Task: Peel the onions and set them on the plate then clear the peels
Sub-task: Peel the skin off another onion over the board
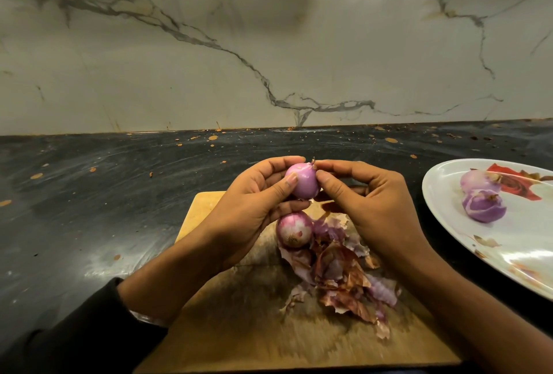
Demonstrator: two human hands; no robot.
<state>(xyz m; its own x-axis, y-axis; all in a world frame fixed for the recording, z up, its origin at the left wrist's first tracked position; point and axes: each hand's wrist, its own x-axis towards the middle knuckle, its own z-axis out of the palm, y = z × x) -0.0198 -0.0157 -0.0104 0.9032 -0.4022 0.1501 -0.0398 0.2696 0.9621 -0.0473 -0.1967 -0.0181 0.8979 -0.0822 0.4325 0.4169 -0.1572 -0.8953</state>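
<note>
Wooden cutting board (239, 328) nearest, carrying peel pile (338, 272) and one unpeeled onion (294, 229). Left hand (254, 209) grasps a peeled onion (302, 181) above the board; right hand (368, 203) pinches its tip. Two peeled onions (483, 204) on the plate (449, 224), right.

There are no words, numbers, labels or signs to read here. The plate (443, 194), off to the right of the fingers, has a red rose picture on it but no writing. The cutting board (209, 203) under the fingers and the counter (119, 179) have no writing on them either.
</note>
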